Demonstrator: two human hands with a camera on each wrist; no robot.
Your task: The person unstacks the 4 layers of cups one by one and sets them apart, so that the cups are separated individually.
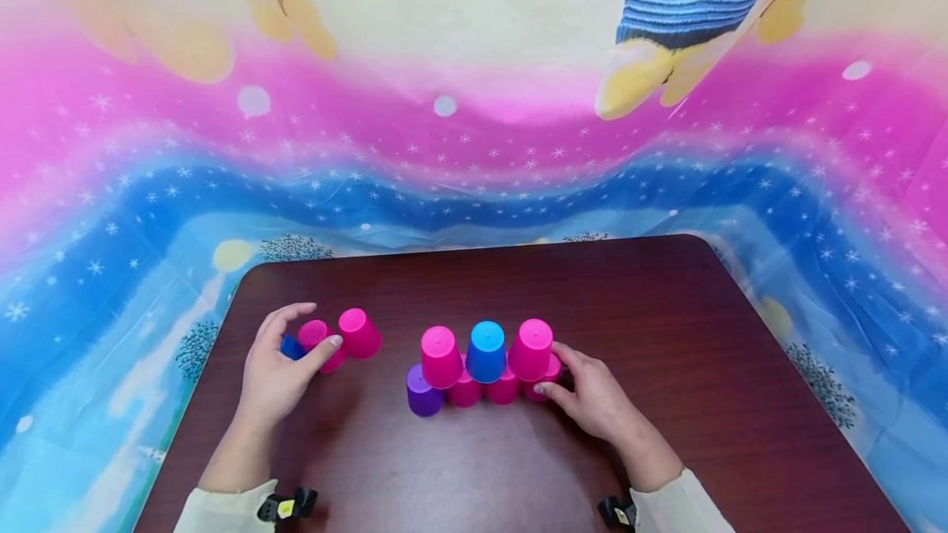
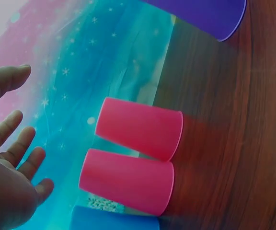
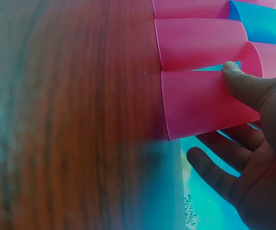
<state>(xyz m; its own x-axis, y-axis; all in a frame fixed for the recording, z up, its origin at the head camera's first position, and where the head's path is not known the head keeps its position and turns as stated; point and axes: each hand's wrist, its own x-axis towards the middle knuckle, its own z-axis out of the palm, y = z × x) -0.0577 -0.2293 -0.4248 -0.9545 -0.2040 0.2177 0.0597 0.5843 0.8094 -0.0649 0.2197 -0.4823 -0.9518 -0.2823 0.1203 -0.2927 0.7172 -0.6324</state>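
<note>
Upside-down plastic cups form two rows on the table. Below are a purple cup (image 1: 425, 395) and three pink ones; above them sit a pink cup (image 1: 440, 359), a blue cup (image 1: 486, 352) and another pink cup (image 1: 531, 350). My right hand (image 1: 598, 398) holds the lower row's right-end pink cup (image 3: 200, 105), thumb on its near side and fingers behind. At the left, my left hand (image 1: 272, 377) is spread beside a dark blue cup (image 1: 290, 347) and two pink cups (image 2: 140, 129). The left wrist view shows its fingers apart from those cups.
The brown wooden table (image 1: 629, 294) has rounded far corners. Behind it and along its sides hangs a printed cloth (image 1: 459, 163) in pink and blue. Dark straps with small devices (image 1: 287, 507) circle both wrists.
</note>
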